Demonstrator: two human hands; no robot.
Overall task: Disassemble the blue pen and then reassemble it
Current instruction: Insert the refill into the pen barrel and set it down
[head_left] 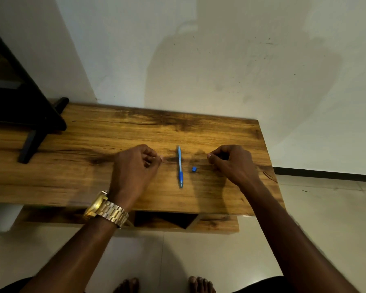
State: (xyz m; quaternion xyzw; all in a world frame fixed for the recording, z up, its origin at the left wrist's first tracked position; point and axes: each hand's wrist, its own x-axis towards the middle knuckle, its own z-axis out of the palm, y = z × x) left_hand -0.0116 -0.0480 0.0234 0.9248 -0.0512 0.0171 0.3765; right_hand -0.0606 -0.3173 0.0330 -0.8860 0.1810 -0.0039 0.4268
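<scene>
The blue pen (pixel 180 166) lies on the wooden table (pixel 93 144), its long axis running away from me, tip toward the near edge. A small blue cap piece (pixel 194 169) sits just right of the pen, apart from it. My left hand (pixel 135 166) rests on the table left of the pen with its fingers curled in and nothing visible in them. My right hand (pixel 232 161) rests right of the cap piece, fingers also curled; I cannot make out anything inside it. Neither hand touches the pen.
A black stand (pixel 36 123) with angled legs occupies the table's far left. The white wall (pixel 220 60) runs directly behind the table. The table's right edge is close to my right hand. An open shelf compartment (pixel 163 219) lies under the near edge.
</scene>
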